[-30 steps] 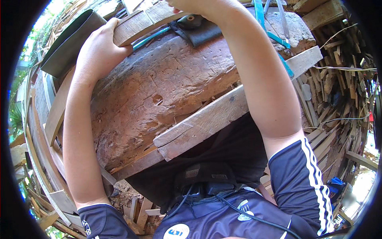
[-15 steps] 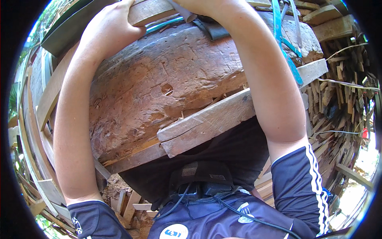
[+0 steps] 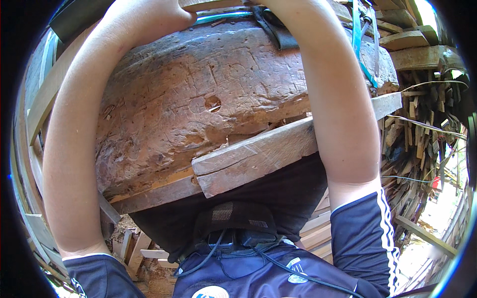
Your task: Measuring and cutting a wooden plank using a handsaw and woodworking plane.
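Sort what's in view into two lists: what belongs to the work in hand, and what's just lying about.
Seemingly in use:
wooden piece by the left hand
worn wooden slab between the forearms

Seemingly lying about:
teal tool
scrap wood pile
stacked planks

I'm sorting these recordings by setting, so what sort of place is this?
Probably a rough woodworking area: there is a thick, scarred wooden slab that looks like a workbench, a teal-framed tool near its far right end, and a heap of wood scraps off to the right.
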A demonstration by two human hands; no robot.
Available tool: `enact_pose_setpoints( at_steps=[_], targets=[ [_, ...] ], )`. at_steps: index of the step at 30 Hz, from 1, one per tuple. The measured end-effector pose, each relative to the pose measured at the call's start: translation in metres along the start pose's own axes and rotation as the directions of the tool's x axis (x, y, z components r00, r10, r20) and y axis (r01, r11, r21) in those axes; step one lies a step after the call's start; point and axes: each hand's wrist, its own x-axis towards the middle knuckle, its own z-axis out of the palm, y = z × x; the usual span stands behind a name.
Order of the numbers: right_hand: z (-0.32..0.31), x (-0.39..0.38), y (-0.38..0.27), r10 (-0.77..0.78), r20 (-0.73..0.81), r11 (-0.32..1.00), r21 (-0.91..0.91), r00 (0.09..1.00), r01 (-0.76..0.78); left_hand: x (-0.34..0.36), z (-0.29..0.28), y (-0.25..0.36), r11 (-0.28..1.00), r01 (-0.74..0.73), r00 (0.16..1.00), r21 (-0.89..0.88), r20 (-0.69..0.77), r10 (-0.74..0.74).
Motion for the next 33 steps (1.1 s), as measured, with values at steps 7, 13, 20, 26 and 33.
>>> enact_pose_setpoints(
  at_steps=[7,13,20,26,33],
  targets=[
    [-0.031,-0.007,-0.020,0.055,0.234,0.991,0.108,0.971,-0.082,-0.002,-0.001,-0.003,1.000,-0.001,1.000,-0.018,0.006,0.001],
    [-0.015,-0.014,-0.007,-0.026,0.130,1.000,-0.001,0.991,0.026,-0.001,0.005,-0.004,0.999,0.012,0.999,-0.033,0.039,-0.011],
    [-0.002,0.002,0.004,-0.142,0.203,0.983,-0.087,0.969,0.162,-0.002,-0.003,0.000,0.999,0.039,0.996,-0.016,0.080,-0.038],
    [0.009,0.017,0.011,-0.303,0.292,0.784,-0.464,0.907,0.411,0.001,0.000,0.003,1.000,-0.004,1.000,-0.006,-0.011,0.004],
    [-0.005,-0.014,-0.014,-0.219,0.247,0.933,-0.231,0.944,0.277,-0.012,-0.009,-0.009,0.998,0.044,0.998,-0.043,0.036,-0.043]
  ],
)
